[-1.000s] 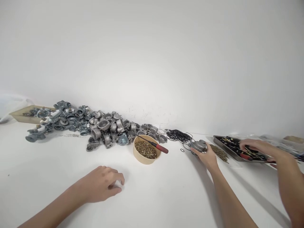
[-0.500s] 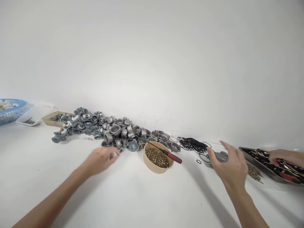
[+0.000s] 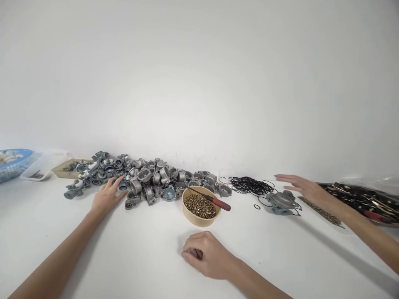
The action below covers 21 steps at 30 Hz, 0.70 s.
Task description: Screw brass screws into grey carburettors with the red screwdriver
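My left hand [image 3: 107, 197] is open, fingers spread, at the front edge of a heap of grey carburetor bodies [image 3: 109, 170]; I cannot tell if the fingertips touch them. Beside that heap lies a pile of metal float bowls [image 3: 156, 176]. My right hand [image 3: 212, 255] rests on the white table, fingers loosely curled closed with nothing visible in them. Just beyond it stands a tan bowl [image 3: 198, 220] of brass-coloured screws [image 3: 199, 206]. A screwdriver [image 3: 221, 204] with a red and black handle lies across its rim. An assembled carburetor [image 3: 282, 201] sits to the right.
Black rubber rings [image 3: 252, 185] lie heaped near the wall, with a small ring [image 3: 257, 207] apart. Another person's hand [image 3: 307, 189] reaches over the carburetor from the right. Beyond are a tray of dark parts [image 3: 361, 199], loose screws [image 3: 324, 211], and at left a blue basket [image 3: 18, 166].
My left hand has moved left to the carburetor bodies and spread its fingers. My right hand has come from beside the carburetor to the front middle and curled. The other person's hand has moved left from the tray.
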Motion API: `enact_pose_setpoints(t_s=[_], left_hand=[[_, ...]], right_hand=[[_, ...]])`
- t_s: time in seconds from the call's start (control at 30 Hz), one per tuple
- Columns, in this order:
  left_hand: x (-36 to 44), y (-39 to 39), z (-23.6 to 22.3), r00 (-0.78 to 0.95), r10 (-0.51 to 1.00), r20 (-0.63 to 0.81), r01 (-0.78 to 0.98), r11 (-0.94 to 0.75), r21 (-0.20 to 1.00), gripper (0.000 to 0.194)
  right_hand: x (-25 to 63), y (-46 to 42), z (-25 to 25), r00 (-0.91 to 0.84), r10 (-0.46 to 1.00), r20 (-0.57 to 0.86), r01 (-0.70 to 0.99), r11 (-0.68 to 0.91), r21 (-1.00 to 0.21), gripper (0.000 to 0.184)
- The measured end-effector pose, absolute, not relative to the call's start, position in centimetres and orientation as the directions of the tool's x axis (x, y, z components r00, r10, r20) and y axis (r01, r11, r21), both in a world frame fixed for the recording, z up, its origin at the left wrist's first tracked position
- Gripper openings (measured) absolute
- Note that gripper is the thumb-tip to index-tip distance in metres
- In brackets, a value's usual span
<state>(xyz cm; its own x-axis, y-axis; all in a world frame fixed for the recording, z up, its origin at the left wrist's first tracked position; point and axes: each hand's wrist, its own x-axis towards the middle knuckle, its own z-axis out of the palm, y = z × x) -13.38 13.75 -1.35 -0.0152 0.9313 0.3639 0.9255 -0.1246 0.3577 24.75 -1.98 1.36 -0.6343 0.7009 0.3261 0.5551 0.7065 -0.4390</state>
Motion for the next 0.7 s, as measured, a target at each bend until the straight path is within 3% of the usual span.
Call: enact_pose_setpoints(t_s=[0.3,0.53,0.7], left_hand=[[-13.1,14.6,-2.3,-0.150,0.916,0.372,0.892,-0.037,0.451,0.046],[-13.6,14.0,-2.4,-0.279,0.870,0.406,0.783,-0.038,0.621,0.049],[-14.0,12.8,-1.4,-0.460,0.814,0.354,0.602,-0.007,0.798,0.059]], right_hand=[[25.2,-1.4,1.4,-0.628,0.729,0.272,0.526,0.655,-0.543,0.023],[25.5,-1.5,1.8,-0.634,0.743,0.215,0.538,0.624,-0.567,0.025],[25.5,-1.6,2.1,-0.633,0.750,0.194,0.542,0.608,-0.580,0.024]])
